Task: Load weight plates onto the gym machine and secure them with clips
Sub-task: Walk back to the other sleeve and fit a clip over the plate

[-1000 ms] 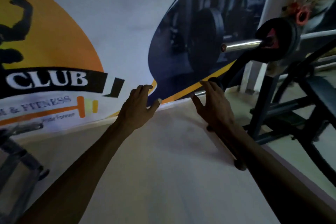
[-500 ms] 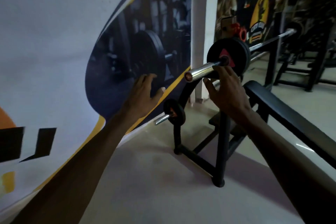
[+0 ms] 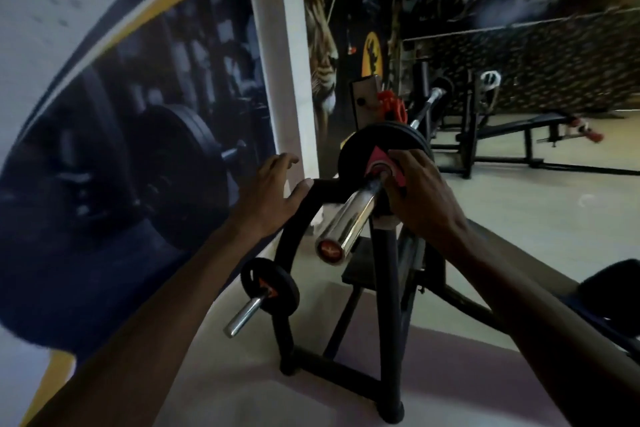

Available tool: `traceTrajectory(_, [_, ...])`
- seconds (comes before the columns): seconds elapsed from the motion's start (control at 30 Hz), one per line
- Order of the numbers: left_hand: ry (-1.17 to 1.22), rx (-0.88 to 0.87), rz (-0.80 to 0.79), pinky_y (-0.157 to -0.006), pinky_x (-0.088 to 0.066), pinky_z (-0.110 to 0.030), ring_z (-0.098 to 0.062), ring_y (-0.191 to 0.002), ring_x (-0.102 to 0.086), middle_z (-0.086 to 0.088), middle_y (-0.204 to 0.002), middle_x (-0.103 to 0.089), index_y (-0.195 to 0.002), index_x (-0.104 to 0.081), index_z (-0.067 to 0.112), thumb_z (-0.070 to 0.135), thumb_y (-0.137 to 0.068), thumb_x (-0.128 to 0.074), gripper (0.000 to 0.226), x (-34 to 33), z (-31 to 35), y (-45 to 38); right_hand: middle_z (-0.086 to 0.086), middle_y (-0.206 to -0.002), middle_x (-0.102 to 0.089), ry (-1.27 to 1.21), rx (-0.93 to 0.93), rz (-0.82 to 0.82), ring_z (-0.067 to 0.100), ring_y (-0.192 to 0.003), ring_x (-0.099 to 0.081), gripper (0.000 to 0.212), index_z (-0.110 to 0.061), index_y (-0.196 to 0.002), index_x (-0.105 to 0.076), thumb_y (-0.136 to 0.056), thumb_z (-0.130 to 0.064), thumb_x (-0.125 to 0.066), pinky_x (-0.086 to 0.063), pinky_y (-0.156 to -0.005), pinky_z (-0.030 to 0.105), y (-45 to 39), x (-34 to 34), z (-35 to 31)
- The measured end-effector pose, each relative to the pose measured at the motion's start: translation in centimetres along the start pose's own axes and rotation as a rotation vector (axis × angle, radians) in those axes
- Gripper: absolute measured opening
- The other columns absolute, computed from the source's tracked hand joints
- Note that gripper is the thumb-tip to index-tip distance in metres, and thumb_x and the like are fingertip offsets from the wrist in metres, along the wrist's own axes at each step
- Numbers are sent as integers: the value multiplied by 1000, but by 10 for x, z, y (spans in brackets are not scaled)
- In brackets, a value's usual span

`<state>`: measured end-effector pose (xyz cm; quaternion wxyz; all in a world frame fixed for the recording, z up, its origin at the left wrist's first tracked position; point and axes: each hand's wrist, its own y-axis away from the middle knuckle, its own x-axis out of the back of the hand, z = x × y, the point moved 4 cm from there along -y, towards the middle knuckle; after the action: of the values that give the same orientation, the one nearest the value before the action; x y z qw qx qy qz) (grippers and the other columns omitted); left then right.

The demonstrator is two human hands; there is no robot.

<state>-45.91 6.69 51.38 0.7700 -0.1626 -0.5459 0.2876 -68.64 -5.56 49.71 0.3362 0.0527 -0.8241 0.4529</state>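
Observation:
A chrome barbell sleeve points toward me from a black rack. A black weight plate with a red triangle mark sits on the sleeve. My right hand rests flat against the plate's face beside the sleeve, fingers spread, not gripping anything. My left hand hovers left of the sleeve, fingers apart and empty, just above the rack's curved black arm. A red clip sits behind the plate, on the bar. A small black plate sits on a lower chrome peg.
A printed wall banner runs close along the left. The black rack frame stands on the pale floor straight ahead. A black padded bench edge is at the right. Other benches stand farther back.
My view has swung right and moved closer to the bar. My right hand has risen from below the plate onto its face. The left hand has come nearer the rack arm.

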Motion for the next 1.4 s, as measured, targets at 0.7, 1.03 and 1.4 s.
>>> traceTrajectory(0.7, [273,-410,-166,-115,-36,-36,-25,-145,-40,-6,-156,-43,-156,-39,17,47,-97,-64,71,-123,16,-196,14,-121,-59,247,-256,30,28,-104,-62,29,-9,-127,-57,-103,-25,-51,-56,-79,45,-101,-27,62])
traceTrajectory(1.03, [365,-455,-52,-101,-51,-37,-20,-119,-60,3,-126,-65,-132,-67,20,32,-91,-74,43,-148,10,-219,1,-121,-66,-102,-468,-61,18,-111,-63,75,-17,-135,-56,-77,-59,-79,-54,-96,41,-194,-37,111])
traceTrajectory(1.4, [395,-448,-6,-101,-52,-38,-18,-119,-59,4,-124,-65,-132,-68,20,32,-89,-77,45,-152,6,-219,7,-130,-62,-503,-621,-374,23,-114,-66,74,-22,-143,-49,-80,-35,-84,-56,-98,39,-229,-77,161])
